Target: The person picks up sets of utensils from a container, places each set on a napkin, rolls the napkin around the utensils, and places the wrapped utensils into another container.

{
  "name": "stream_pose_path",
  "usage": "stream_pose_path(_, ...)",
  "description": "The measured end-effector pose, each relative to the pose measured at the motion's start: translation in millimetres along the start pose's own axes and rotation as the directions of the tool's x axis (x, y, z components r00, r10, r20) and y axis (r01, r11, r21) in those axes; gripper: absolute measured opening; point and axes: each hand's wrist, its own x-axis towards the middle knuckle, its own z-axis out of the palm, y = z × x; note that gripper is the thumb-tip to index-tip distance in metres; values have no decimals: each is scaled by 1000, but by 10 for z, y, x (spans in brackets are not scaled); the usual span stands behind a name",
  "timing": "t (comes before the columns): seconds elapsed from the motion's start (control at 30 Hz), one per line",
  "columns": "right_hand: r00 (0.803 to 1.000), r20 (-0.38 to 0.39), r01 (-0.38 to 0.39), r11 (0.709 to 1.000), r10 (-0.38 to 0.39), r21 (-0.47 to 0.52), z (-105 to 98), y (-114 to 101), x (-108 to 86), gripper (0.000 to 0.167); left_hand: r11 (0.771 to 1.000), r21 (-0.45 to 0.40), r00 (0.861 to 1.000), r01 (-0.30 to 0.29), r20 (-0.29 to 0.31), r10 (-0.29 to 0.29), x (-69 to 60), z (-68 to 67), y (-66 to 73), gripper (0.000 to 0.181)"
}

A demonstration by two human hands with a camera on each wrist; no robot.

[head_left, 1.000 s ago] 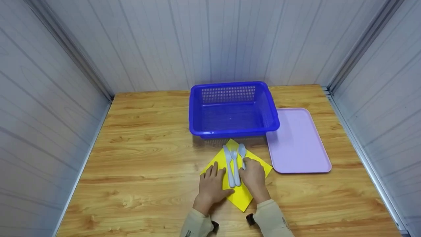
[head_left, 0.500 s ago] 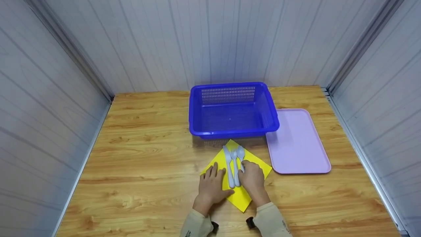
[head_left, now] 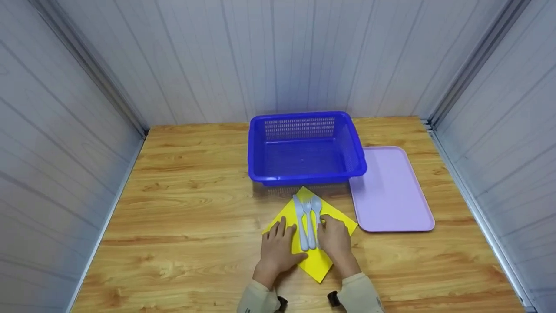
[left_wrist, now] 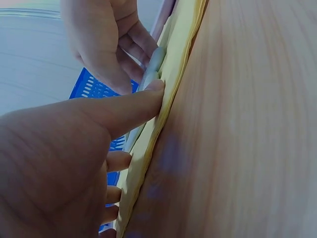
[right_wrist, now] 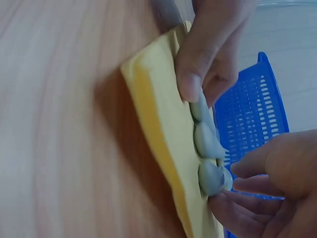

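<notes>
On the table a yellow napkin point(head_left: 319, 265) bears a pale knife point(head_left: 300, 221), a fork point(head_left: 309, 226) and a spoon point(head_left: 316, 203) side by side. My left hand point(head_left: 277, 248) rests on the napkin's left side with fingers spread. In the left wrist view its thumb point(left_wrist: 133, 106) lies on the napkin close to the handle ends. My right hand point(head_left: 334, 237) bends over the spoon's handle at the right, hiding part of it. The right wrist view has the fingers point(right_wrist: 242, 213) of that hand against the outermost handle.
Behind the napkin stands a blue basket point(head_left: 307, 178) with perforated walls. A lilac tray point(head_left: 393, 191) lies to its right, its left edge partly under the basket's rim. Pale panel walls enclose the wooden table point(head_left: 191, 208) at the back and sides.
The spoon has shifted left with my right hand, so it now lies close beside the fork. My left hand has stayed in place on the napkin.
</notes>
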Motion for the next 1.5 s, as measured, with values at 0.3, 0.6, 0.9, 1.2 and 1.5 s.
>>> stream_pose_path(0.3,911,373,180,983,-176,25,-395,251,-134,24,999,-37,999,-15,-48,13,17,17,5,86)
stream_pose_path(0.6,790,522,341,938,-321,60,-431,255,-493,34,998,-51,995,-34,-93,29,-137,31,67,73)
stream_pose_path(0.9,823,450,381,924,-348,17,-332,292,-534,20,985,-59,986,-165,-18,164,-399,14,192,65)
stream_pose_path(1.2,814,474,371,928,-336,20,-347,302,-493,19,987,-11,987,-160,10,160,-348,22,234,58)
stream_pose_path(1.5,863,347,397,918,-367,-16,-320,261,-430,12,992,-15,991,-124,-45,124,-293,45,280,41)
